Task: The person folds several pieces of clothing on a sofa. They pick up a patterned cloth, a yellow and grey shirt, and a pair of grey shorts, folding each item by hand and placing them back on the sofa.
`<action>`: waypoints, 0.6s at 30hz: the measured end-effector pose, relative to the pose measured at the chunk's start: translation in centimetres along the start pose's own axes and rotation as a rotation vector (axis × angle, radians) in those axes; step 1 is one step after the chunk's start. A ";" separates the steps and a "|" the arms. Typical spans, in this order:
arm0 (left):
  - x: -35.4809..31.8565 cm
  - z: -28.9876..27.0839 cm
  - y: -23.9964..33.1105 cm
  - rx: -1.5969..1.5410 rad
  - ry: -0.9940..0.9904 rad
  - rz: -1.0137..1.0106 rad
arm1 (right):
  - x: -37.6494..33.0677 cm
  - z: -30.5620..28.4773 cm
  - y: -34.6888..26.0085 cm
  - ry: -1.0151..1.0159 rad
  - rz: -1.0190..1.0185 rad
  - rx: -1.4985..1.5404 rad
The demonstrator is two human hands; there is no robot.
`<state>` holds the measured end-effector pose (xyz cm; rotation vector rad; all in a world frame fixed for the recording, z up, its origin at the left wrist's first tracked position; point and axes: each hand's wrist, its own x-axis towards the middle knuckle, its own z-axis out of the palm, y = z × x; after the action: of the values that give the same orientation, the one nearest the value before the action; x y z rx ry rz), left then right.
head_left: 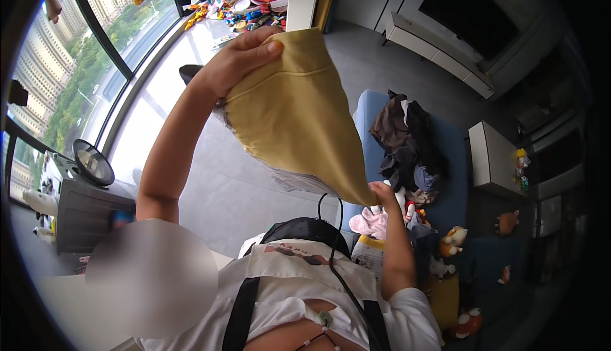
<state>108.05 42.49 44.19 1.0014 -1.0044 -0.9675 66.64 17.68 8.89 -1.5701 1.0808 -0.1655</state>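
Observation:
A mustard-yellow garment (pixel 293 115) hangs stretched in the air in front of me. A wide seamed band runs across its top, and a pale underside shows along the lower left edge; its exact kind is hard to make out. My left hand (pixel 245 58) pinches the upper left corner, thumb on the yellow face and fingers behind. Lower and to the right, my right hand (pixel 382 193) is closed on the narrow far end of the same cloth. Between them the fabric slopes down from left to right.
Dark clothes (pixel 407 141) lie heaped on a blue sofa (pixel 450 179), with plush toys (pixel 453 239) nearby. Scattered toys (pixel 245 10) cover the floor by the window. A grey washing machine (pixel 92 214) stands left; a white TV cabinet (pixel 439 55) is at the far right.

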 end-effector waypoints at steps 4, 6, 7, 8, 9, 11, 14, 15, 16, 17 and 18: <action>2.3 1.6 0.6 0.123 -0.201 -0.018 | 5.1 3.8 -2.3 -0.301 -0.278 -0.386; 2.7 2.2 0.3 0.142 -0.271 -0.009 | 1.4 7.6 -14.3 -0.423 -0.309 0.077; 2.7 2.1 0.4 0.158 -0.300 -0.029 | -1.1 8.7 -19.4 -0.436 -0.543 0.019; 3.0 2.2 0.6 0.170 -0.340 -0.046 | -2.0 9.2 -21.9 -0.454 -0.523 0.055; 3.0 2.1 0.7 0.182 -0.375 -0.066 | -2.7 9.8 -24.4 -0.477 -0.502 0.092; 2.6 1.8 1.3 0.224 -0.318 -0.075 | -2.5 10.7 -25.9 -0.493 -0.388 0.070; 1.7 0.2 1.9 0.245 -0.195 -0.046 | -1.8 12.0 -27.3 -0.531 -0.220 0.022; 1.3 -0.4 2.1 0.288 -0.140 -0.015 | -1.3 12.2 -27.0 -0.606 -0.193 0.103; 0.9 -1.6 2.0 0.293 -0.095 -0.017 | -0.7 12.6 -26.8 -0.684 -0.160 0.181; 0.3 -2.7 1.7 0.298 -0.050 -0.019 | 0.8 12.2 -24.9 -0.818 -0.151 0.365; -0.2 -3.5 1.4 0.314 0.023 -0.028 | 2.0 11.6 -23.3 -0.942 -0.132 0.552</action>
<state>111.60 43.75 44.70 1.2861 -1.1480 -0.8333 87.55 22.38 23.79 -1.0071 0.1567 0.1733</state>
